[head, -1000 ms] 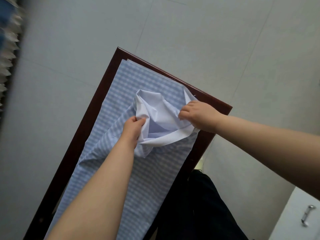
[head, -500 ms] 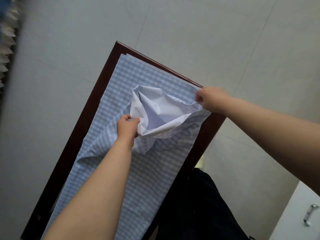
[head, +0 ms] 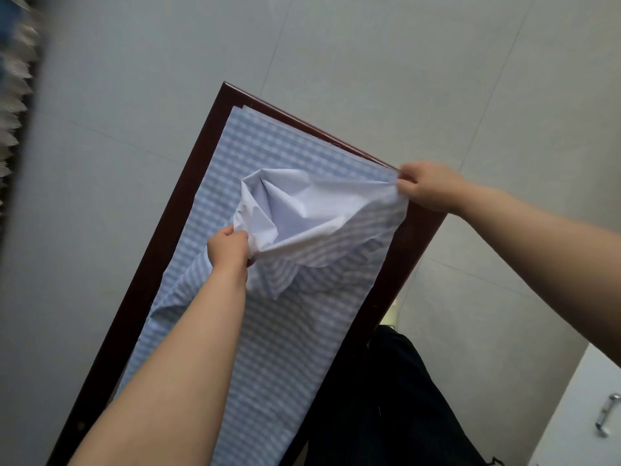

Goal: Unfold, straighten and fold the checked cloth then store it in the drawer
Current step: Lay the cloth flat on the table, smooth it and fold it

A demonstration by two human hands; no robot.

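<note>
A blue-and-white checked cloth (head: 268, 348) lies along a narrow dark wooden table (head: 201, 153). Near its far end the cloth is bunched up, and its pale white underside (head: 295, 210) shows as an open pocket. My left hand (head: 230, 247) pinches the near left side of that bunch. My right hand (head: 426, 186) grips the cloth's corner at the table's far right edge and holds it stretched outward. The white drawer unit (head: 584, 415) with a metal handle (head: 606, 415) stands at the lower right.
Grey tiled floor surrounds the table on all sides. My dark trouser leg (head: 386, 398) is close against the table's right side. A blurred dark object with pale edges runs down the far left of the view.
My right hand has pulled its corner of the cloth out to the right, from the middle of the bunch to the table's edge. The white underside has spread wider. My left hand keeps its grip.
</note>
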